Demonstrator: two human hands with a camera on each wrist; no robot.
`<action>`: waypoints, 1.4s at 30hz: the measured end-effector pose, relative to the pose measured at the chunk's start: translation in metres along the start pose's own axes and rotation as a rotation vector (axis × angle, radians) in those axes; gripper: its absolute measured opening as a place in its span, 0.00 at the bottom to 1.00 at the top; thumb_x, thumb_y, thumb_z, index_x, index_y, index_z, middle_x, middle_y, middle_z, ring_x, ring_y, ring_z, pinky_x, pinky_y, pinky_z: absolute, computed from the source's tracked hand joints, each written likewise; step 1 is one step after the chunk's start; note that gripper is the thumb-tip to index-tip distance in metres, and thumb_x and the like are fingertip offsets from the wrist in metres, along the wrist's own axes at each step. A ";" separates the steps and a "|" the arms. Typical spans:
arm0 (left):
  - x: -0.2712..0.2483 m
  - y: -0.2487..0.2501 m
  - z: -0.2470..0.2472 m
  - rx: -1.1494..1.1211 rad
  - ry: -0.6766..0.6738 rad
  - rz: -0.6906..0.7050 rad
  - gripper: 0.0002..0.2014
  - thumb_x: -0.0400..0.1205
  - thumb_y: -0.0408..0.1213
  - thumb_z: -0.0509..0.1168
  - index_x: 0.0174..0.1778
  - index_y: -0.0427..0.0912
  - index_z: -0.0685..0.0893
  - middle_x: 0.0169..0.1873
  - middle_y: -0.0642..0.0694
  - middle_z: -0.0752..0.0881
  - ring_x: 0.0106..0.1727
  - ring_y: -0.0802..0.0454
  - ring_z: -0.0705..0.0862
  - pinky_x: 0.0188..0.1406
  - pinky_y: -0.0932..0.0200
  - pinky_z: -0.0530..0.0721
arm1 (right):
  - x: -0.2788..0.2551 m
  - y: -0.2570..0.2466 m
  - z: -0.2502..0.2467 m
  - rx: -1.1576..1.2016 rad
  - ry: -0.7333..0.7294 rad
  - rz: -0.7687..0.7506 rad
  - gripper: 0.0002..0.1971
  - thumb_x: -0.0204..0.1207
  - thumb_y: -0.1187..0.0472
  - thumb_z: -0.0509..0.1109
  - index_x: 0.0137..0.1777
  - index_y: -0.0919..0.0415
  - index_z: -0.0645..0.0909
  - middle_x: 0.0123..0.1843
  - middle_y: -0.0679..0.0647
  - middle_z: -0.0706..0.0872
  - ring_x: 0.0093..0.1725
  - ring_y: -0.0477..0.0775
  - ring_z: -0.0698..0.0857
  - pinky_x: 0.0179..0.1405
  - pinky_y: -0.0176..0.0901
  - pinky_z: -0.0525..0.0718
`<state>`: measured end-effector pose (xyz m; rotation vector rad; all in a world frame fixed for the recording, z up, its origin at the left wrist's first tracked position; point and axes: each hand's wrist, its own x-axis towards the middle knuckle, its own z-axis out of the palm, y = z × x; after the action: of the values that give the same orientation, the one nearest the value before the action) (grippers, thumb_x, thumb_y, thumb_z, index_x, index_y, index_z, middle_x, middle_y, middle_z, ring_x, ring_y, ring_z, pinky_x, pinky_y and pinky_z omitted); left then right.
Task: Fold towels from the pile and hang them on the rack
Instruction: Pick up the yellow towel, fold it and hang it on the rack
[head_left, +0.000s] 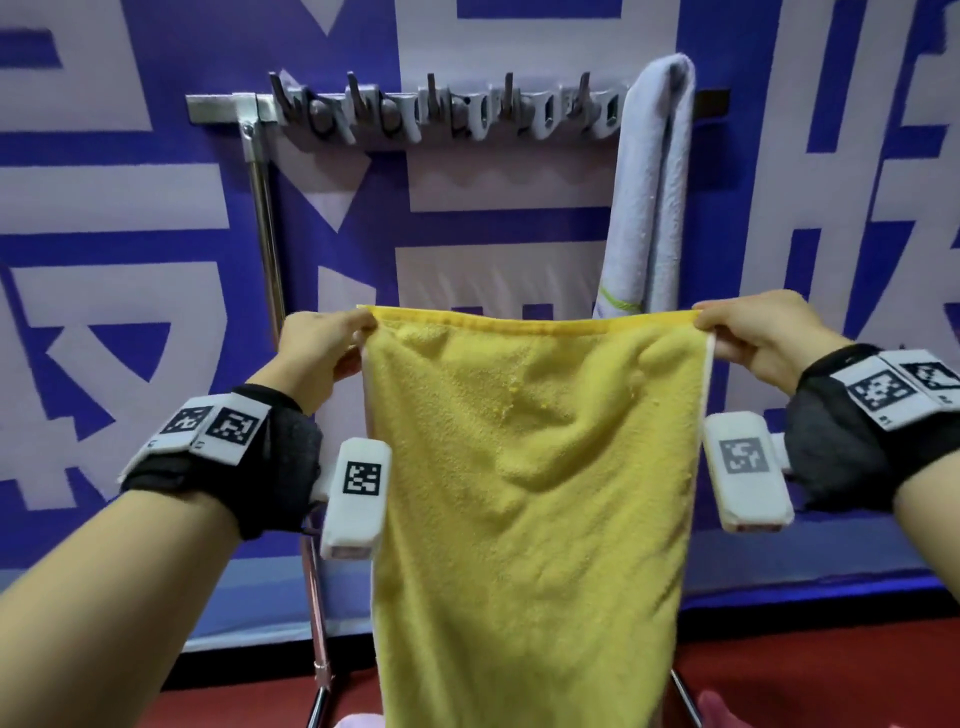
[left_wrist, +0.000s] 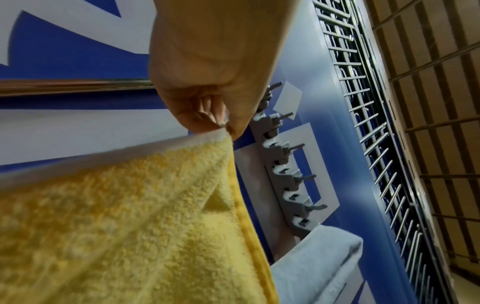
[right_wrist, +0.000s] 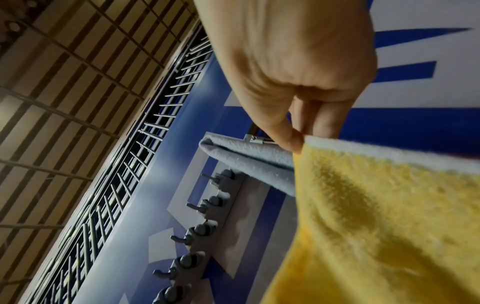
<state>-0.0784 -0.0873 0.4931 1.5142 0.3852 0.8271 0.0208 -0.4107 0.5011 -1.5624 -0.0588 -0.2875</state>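
Observation:
A yellow towel (head_left: 530, 467) hangs spread out in front of me, held by its two top corners. My left hand (head_left: 332, 338) pinches the top left corner, seen close in the left wrist view (left_wrist: 226, 127) where thumb and fingers clamp the yellow towel (left_wrist: 130, 216) hem. My right hand (head_left: 737, 332) pinches the top right corner; the right wrist view shows the hand (right_wrist: 301, 139) gripping the yellow towel (right_wrist: 389, 216) edge. Behind it stands the metal rack (head_left: 223, 106) with a row of grey hooks. A folded pale grey towel (head_left: 649, 182) hangs over the rack's right end.
A blue and white patterned banner (head_left: 104, 260) covers the wall behind the rack. The rack's steel leg (head_left: 265, 218) runs down on the left. Red floor (head_left: 831, 675) lies below, with something pink (head_left: 719, 709) at the bottom edge.

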 end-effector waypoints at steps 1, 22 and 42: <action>-0.001 -0.004 0.006 0.002 -0.011 -0.025 0.08 0.77 0.29 0.68 0.32 0.38 0.79 0.28 0.45 0.78 0.21 0.58 0.78 0.18 0.71 0.79 | 0.000 0.004 0.006 0.009 -0.015 0.034 0.10 0.74 0.76 0.66 0.54 0.70 0.83 0.47 0.59 0.85 0.36 0.48 0.82 0.21 0.33 0.84; -0.058 -0.059 0.117 0.113 -0.395 0.083 0.12 0.80 0.32 0.66 0.37 0.26 0.87 0.34 0.32 0.88 0.34 0.43 0.88 0.31 0.60 0.89 | -0.036 0.060 0.101 -0.181 -0.174 -0.235 0.10 0.67 0.68 0.73 0.49 0.64 0.88 0.45 0.61 0.91 0.50 0.58 0.89 0.56 0.53 0.87; -0.063 -0.064 0.128 0.562 -0.503 0.341 0.10 0.75 0.31 0.66 0.39 0.24 0.85 0.37 0.29 0.87 0.34 0.40 0.82 0.42 0.38 0.87 | -0.038 0.065 0.097 -0.160 -0.143 -0.133 0.09 0.67 0.72 0.67 0.33 0.63 0.88 0.28 0.58 0.86 0.31 0.53 0.86 0.32 0.41 0.87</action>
<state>-0.0179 -0.2133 0.4235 2.2865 -0.0300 0.5826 0.0126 -0.3102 0.4309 -1.7394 -0.2570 -0.2902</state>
